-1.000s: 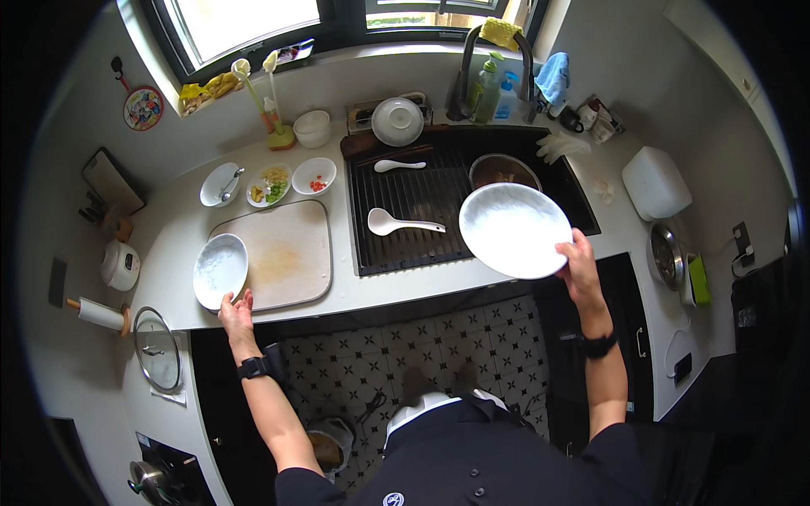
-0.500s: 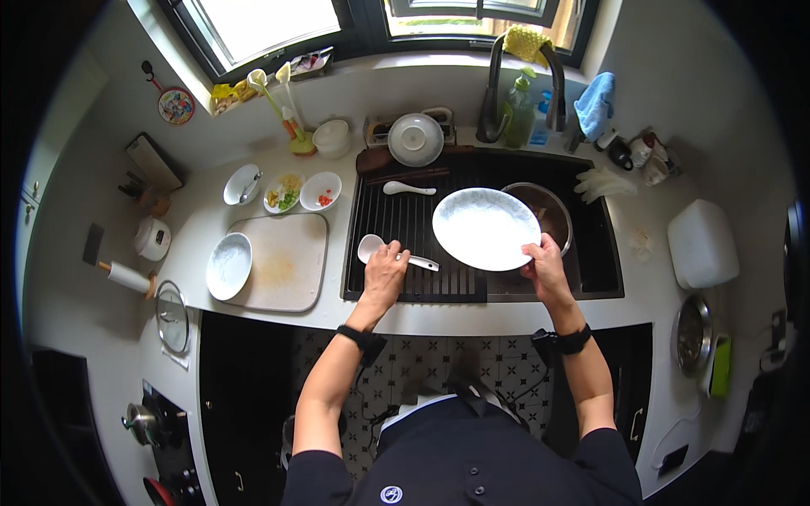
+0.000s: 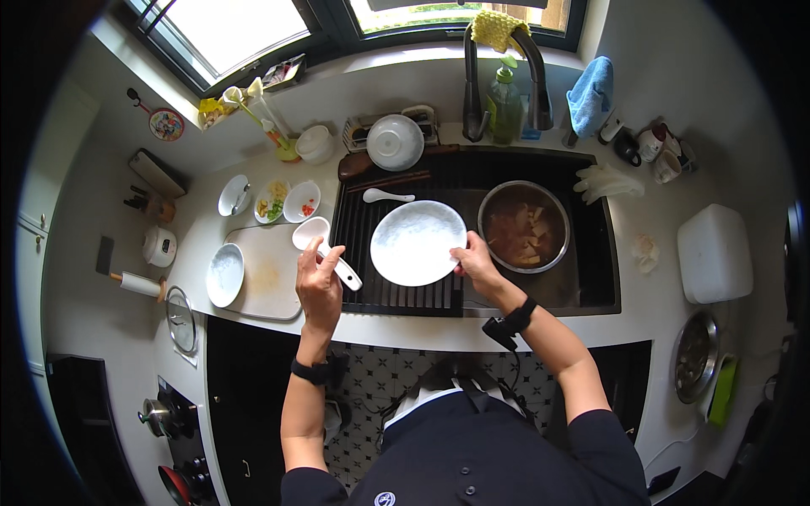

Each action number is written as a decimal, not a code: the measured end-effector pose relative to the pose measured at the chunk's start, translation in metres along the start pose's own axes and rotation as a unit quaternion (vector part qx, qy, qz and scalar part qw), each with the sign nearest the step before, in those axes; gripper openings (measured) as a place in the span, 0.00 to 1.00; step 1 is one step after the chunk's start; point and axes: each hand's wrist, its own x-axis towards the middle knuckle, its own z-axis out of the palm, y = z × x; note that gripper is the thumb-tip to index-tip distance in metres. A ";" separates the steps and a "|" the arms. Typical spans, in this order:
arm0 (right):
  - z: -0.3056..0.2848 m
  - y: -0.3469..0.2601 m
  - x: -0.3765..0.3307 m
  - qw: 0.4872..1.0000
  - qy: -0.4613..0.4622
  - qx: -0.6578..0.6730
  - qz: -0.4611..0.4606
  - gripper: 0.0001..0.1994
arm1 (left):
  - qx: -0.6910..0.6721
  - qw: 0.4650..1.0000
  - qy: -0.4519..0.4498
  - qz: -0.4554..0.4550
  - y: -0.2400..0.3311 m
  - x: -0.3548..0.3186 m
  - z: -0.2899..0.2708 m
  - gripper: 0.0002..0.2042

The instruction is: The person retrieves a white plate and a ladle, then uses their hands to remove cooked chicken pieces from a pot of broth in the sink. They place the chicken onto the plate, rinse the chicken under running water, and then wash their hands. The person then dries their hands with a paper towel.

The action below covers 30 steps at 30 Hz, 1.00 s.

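Observation:
My left hand [image 3: 321,285] is closed on a large white soup spoon [image 3: 346,274], lifted near the cutting board's right edge. The spoon's bowl points up and left; its handle, with a hole at the end, slants down to the right. In my right hand [image 3: 477,261] is a white plate [image 3: 418,243], gripped by its right rim with the thumb on top. The plate hovers over the black drying rack [image 3: 354,297]. A smaller white spoon [image 3: 388,196] lies on the rack beyond it. Right of the plate, a steel bowl [image 3: 483,228] in the sink holds pale chunks in brownish liquid.
On the left counter lie a cutting board [image 3: 270,291], a white dish [image 3: 226,275] overlapping it, and small bowls [image 3: 301,202] of chopped ingredients. An upturned bowl [image 3: 395,142] stands behind the rack. The dark faucet [image 3: 472,93] rises behind the sink; white gloves [image 3: 609,181] lie right.
My left hand has raised the soup spoon off the rack and moved left. My right hand has carried the plate left, away from the steel bowl, now fully uncovered.

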 end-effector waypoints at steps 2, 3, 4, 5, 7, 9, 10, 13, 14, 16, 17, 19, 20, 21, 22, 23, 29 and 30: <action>0.018 0.007 0.012 1.000 -0.019 -0.001 0.006 0.09 | -0.043 0.999 0.005 0.027 0.016 0.007 -0.011 0.16; 0.027 0.011 0.016 1.000 -0.026 -0.003 0.004 0.10 | -0.064 0.996 0.032 0.060 0.024 0.011 -0.011 0.18; 0.036 0.014 0.019 0.999 -0.028 -0.012 0.013 0.10 | -0.071 0.994 0.037 0.072 0.032 0.013 -0.011 0.18; 0.042 0.015 0.021 0.999 -0.031 -0.026 0.019 0.10 | -0.083 0.992 0.036 0.087 0.039 0.015 -0.011 0.18; 0.048 0.016 0.021 0.998 -0.035 -0.049 0.033 0.11 | -0.121 0.988 0.022 0.094 0.049 0.014 -0.008 0.19; 0.045 0.010 0.017 0.993 -0.051 -0.075 0.075 0.12 | -0.147 0.982 0.014 0.118 0.055 0.015 -0.001 0.20; 0.039 0.001 0.013 0.989 -0.062 -0.086 0.108 0.14 | -0.156 0.979 0.009 0.132 0.057 0.016 0.003 0.21; 0.019 -0.034 -0.007 0.977 -0.058 -0.199 0.048 0.20 | -0.193 0.969 -0.037 0.153 0.067 0.025 0.019 0.21; 0.016 -0.048 -0.013 0.977 -0.024 -0.211 0.020 0.20 | -0.201 0.964 -0.047 0.165 0.072 0.030 0.025 0.20; -0.001 -0.083 -0.031 0.996 -0.080 -0.005 0.046 0.22 | -0.207 0.956 -0.060 0.198 0.088 0.041 0.038 0.17; -0.009 -0.097 -0.041 0.991 -0.088 0.053 0.080 0.23 | -0.213 0.951 -0.061 0.214 0.097 0.047 0.045 0.18; -0.021 -0.119 -0.054 0.970 -0.157 0.165 0.080 0.19 | -0.221 0.941 -0.085 0.242 0.117 0.059 0.057 0.19; -0.028 -0.124 -0.058 0.977 -0.140 0.152 0.044 0.17 | -0.227 0.934 -0.090 0.259 0.127 0.066 0.067 0.18; -0.035 -0.128 -0.061 0.983 -0.127 0.132 0.006 0.15 | -0.228 0.930 -0.087 0.276 0.137 0.072 0.075 0.17; -0.045 -0.129 -0.061 0.984 -0.129 0.117 -0.041 0.13 | -0.227 0.925 -0.085 0.293 0.147 0.077 0.084 0.17; -0.056 -0.131 -0.056 0.983 -0.098 0.157 -0.007 0.08 | -0.229 0.921 -0.101 0.300 0.157 0.082 0.093 0.18; -0.140 -0.125 0.012 0.970 0.042 0.239 0.034 0.07 | -0.320 0.934 -0.121 0.099 0.178 0.125 0.188 0.24; -0.154 -0.124 0.026 0.968 0.059 0.238 0.047 0.07 | -0.327 0.939 -0.103 0.042 0.171 0.139 0.213 0.26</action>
